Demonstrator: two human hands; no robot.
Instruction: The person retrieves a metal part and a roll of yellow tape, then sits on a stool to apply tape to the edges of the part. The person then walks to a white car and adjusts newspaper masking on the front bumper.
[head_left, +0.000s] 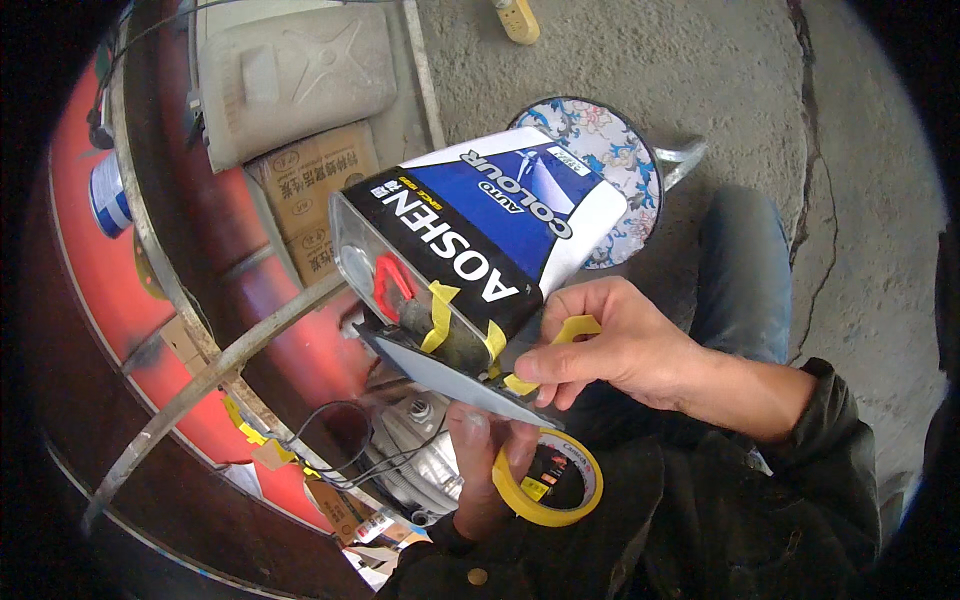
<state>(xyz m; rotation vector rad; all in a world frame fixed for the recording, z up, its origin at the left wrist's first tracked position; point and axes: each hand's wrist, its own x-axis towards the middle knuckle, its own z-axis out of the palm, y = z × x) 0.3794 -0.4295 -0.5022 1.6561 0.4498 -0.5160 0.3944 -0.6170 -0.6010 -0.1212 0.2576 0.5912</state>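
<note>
My left hand (474, 442) grips a thin grey panel (442, 373) from below. A roll of yellow masking tape (516, 501) hangs around its fingers. With thumb and fingers, my right hand (619, 352) pinches a strip of yellow tape (577, 328) at the panel's near right edge. Just beyond the panel is a rectangular metal can (487, 217) with a black, blue and white label, its top end towards me. A red handle (391, 286) shows on that end. Two more yellow tape strips (440, 319) run from the can's end edge down towards the panel.
Behind the can is a round stool (630, 157) with a floral seat. To the left are a grey jerrycan (307, 82), a cardboard box (315, 195) and a slanting metal bar (217, 367) crossing a red surface. A hose (401, 457) and thin cables lie below. My knee (742, 270) is at right.
</note>
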